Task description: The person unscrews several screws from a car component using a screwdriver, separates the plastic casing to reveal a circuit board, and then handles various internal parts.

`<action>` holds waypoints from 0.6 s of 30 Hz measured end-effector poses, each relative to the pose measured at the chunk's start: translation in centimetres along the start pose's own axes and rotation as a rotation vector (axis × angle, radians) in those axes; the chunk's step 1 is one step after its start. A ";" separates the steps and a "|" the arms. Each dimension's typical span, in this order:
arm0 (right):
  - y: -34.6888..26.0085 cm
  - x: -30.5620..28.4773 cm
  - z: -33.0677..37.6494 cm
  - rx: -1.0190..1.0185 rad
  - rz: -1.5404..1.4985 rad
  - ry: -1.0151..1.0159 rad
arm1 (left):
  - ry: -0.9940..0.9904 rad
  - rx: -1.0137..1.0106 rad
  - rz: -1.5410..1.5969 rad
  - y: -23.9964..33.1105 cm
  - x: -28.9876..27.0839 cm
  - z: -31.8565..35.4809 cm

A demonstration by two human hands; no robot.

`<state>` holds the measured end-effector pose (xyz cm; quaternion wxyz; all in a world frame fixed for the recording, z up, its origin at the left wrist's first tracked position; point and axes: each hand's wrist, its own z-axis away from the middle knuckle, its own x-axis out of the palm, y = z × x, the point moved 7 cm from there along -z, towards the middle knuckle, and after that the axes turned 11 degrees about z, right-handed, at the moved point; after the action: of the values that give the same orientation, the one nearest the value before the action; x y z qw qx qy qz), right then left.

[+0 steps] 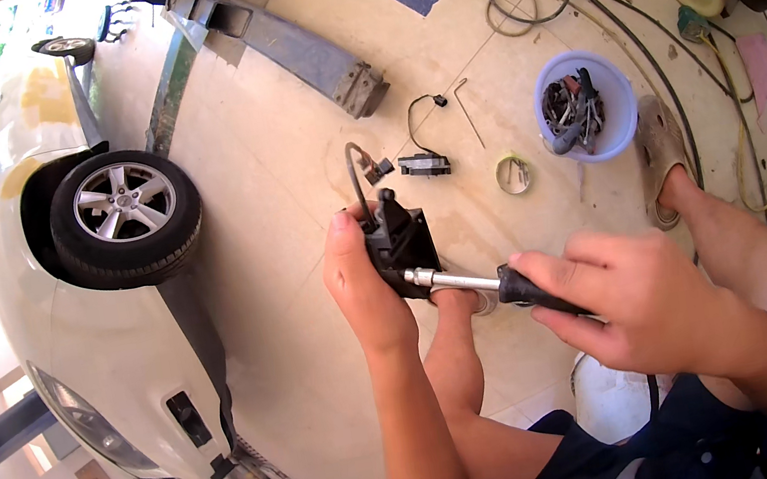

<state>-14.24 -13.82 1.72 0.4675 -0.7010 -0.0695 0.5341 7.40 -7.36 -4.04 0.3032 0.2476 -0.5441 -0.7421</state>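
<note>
Main risk: slip at the tip. A black-handled driver with a straight silver shaft (461,280) meets the lower part of a boxy black plastic housing (401,242) at a slant; pushing off-axis could skid it off the fastener spot, round something over or jab the left hand (366,288), which sits right beside the tip. Housing is held up in mid-air with nothing seen bracing it, so hard twisting could also roll it out of the left grip; too much force might crack the plastic. Loose dark cable (355,178) sticks up from the housing's top and could snag. Any small part coming free could drop to the pale tiled floor (282,175), near the person's foot.

Position: housing lies just right of the left palm, upright-ish, thumb along its left edge; left grip pinches it, fingers behind mostly hidden, so exact contact can't be told. Right hand (631,294) is closed around the driver's handle, thumb and forefinger toward the shaft end, well apart from the housing; only the shaft bridges the gap. Whether the tip is fully seated: can't tell.
</note>
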 end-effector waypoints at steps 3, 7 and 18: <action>2.2 -1.2 -1.8 0.079 -0.461 0.137 | 0.036 0.030 0.114 0.9 -0.3 0.5; 5.9 -0.7 -1.2 0.616 -1.115 0.357 | -0.025 0.051 0.109 1.1 1.2 0.8; 5.5 -2.5 -4.0 -0.089 -0.573 0.458 | 0.002 0.008 0.143 0.9 -0.3 1.1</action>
<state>-14.28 -20.67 -0.58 0.5708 -0.7739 -0.1797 0.2072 7.03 -6.64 -2.85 0.3550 0.2100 -0.5632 -0.7160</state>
